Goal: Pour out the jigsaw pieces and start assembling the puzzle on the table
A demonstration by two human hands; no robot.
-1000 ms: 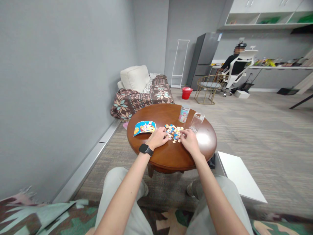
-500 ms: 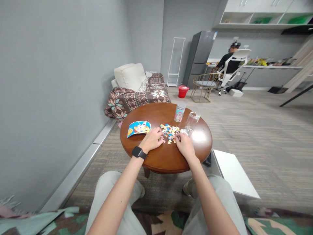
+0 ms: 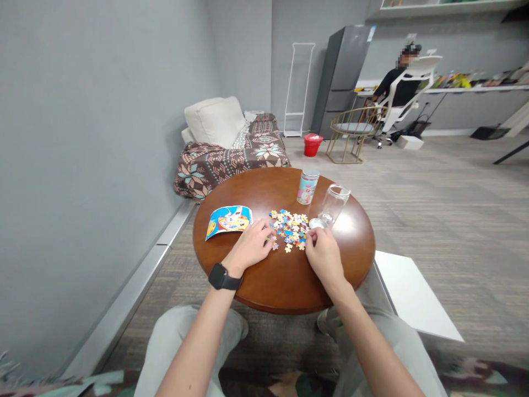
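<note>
A loose heap of jigsaw puzzle pieces (image 3: 290, 225) lies on the round brown table (image 3: 273, 281). At the heap's left edge rests my left hand (image 3: 253, 245), its bent fingers apart from the thumb and a few pieces close beneath them. My right hand (image 3: 325, 255) is at the right edge, thumb and fingertips pinched together; anything between them is too small to make out. Just beyond its knuckles lies a round silvery lid (image 3: 317, 223). A curled picture sheet (image 3: 229, 219) in blue and yellow lies left of my left hand.
Behind the heap stand a printed can (image 3: 308, 187) and a clear glass jar (image 3: 334, 204). A white box (image 3: 417, 292) stands right of the table. Farther off are a patterned sofa cover (image 3: 239, 160), a red bin (image 3: 312, 145), a gold-framed chair (image 3: 351, 129) and a seated person (image 3: 390, 80).
The head view has tipped down and come closer to the table. My right hand's pinched fingers have shifted slightly right, to the heap's edge. My left hand stays nearly in place.
</note>
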